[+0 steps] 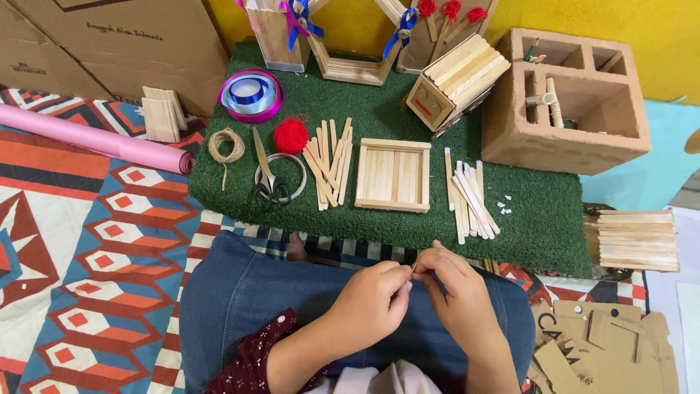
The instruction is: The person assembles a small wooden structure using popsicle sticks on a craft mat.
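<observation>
A small stick piece (413,268) is pinched between the fingertips of the left hand (368,303) and right hand (461,292), both closed on it, held over the lap in jeans (240,299). Just beyond, a green mat (539,219) is seen with a stick panel (392,175), loose sticks (470,201), scissors (268,179) and red yarn (291,135).

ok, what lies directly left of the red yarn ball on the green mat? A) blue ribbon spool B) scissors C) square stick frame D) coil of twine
B: the scissors lie just left of the red yarn ball on the green mat; the twine coil lies farther left.
</observation>
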